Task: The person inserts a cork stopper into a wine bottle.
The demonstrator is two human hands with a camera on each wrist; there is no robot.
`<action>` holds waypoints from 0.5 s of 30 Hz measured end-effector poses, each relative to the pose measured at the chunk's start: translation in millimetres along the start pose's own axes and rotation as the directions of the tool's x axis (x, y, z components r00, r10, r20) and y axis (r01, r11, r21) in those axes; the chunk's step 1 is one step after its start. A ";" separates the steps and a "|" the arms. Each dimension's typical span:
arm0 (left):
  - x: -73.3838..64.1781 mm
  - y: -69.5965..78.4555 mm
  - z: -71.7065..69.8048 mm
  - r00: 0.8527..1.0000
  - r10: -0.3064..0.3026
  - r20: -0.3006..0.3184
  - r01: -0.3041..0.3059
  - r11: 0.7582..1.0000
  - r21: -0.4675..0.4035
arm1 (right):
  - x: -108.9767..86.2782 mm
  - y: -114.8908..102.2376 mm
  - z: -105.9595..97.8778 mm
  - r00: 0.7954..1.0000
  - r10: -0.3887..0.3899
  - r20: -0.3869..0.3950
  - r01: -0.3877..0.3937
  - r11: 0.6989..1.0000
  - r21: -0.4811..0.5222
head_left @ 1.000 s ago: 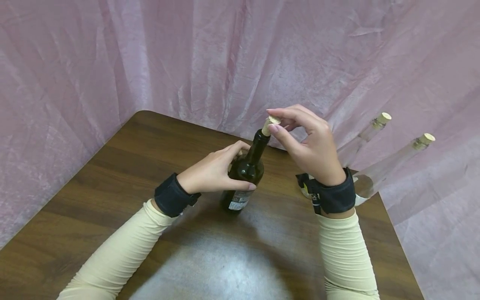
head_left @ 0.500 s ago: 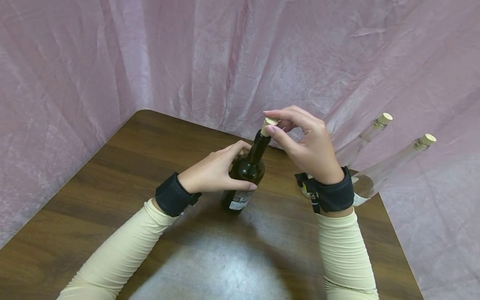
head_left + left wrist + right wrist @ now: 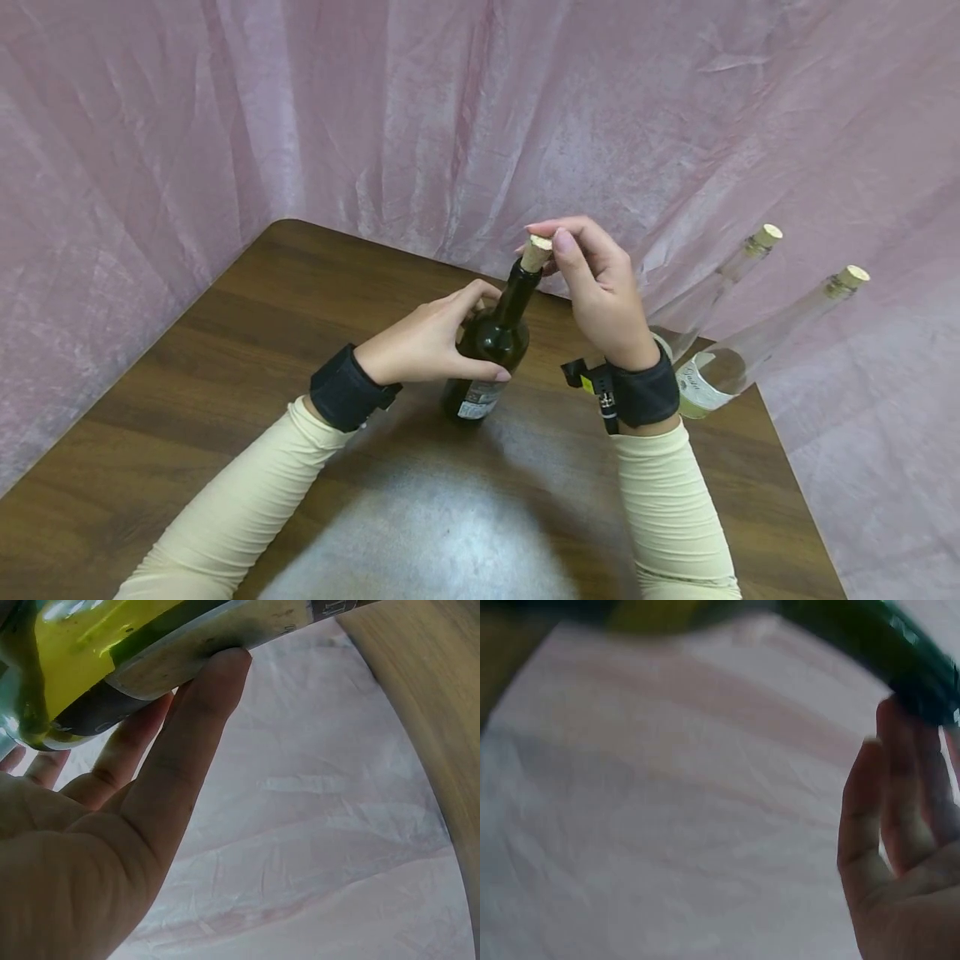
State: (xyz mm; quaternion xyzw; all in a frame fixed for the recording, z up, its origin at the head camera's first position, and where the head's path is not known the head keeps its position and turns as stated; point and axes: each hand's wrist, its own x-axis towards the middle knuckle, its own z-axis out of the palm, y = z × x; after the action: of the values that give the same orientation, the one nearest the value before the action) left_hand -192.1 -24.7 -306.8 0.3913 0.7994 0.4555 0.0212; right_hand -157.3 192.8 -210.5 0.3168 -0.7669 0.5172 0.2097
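Observation:
A dark green wine bottle stands on the wooden table, a pale label low on its front. My left hand grips it below the neck, thumb across the front; in the left wrist view the fingers lie along the bottle's labelled side. A tapered cork sits partway in the bottle's mouth, its wide top above the rim. My right hand holds the cork, forefinger behind it and thumb at its right side. The right wrist view shows fingers near the green neck; the cork is out of sight there.
Two clear glass bottles stand at the table's right side behind my right wrist: a farther bottle and a nearer labelled bottle, each stoppered with a cork. A pink curtain hangs behind the table.
My right hand has turned and its wrist has shifted left. Its thumb has slid from the cork's front to its right side, uncovering more cork. Left hand and green bottle stay put.

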 end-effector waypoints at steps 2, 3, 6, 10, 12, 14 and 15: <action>-0.2 -0.7 -0.4 1.000 -0.005 0.000 0.005 1.000 -0.010 | 0.5 1.8 5.8 0.999 0.052 -0.009 -0.051 0.991 0.121; -0.4 -0.9 -0.5 1.000 -0.008 0.001 0.008 1.000 -0.016 | 0.8 2.6 8.6 0.997 0.080 -0.008 -0.077 0.980 0.181; -0.9 -2.5 -0.6 1.000 -0.021 0.002 0.021 0.999 -0.043 | 2.2 3.7 16.7 0.984 0.177 0.016 -0.172 0.923 0.343; -2.1 -6.6 0.2 0.999 -0.044 0.021 0.045 0.995 -0.089 | 3.0 5.0 24.7 0.957 0.275 0.089 -0.284 0.834 0.473; -2.8 -8.7 0.6 0.998 -0.053 0.036 0.056 0.993 -0.103 | 3.0 6.1 27.4 0.947 0.295 0.131 -0.320 0.809 0.494; -3.1 -10.6 0.8 0.997 -0.061 0.050 0.066 0.991 -0.114 | 3.0 7.8 29.7 0.941 0.292 0.171 -0.339 0.793 0.506; -3.1 -11.1 0.7 0.997 -0.063 0.054 0.068 0.991 -0.114 | 3.0 8.4 30.7 0.939 0.289 0.188 -0.345 0.785 0.515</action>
State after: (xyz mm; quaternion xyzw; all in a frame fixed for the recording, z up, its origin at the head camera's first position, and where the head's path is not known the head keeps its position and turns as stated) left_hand -196.4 -29.3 -316.5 0.3742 0.7832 0.4903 0.0787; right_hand -165.2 165.7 -225.6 0.2548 -0.6412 0.7236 -0.0165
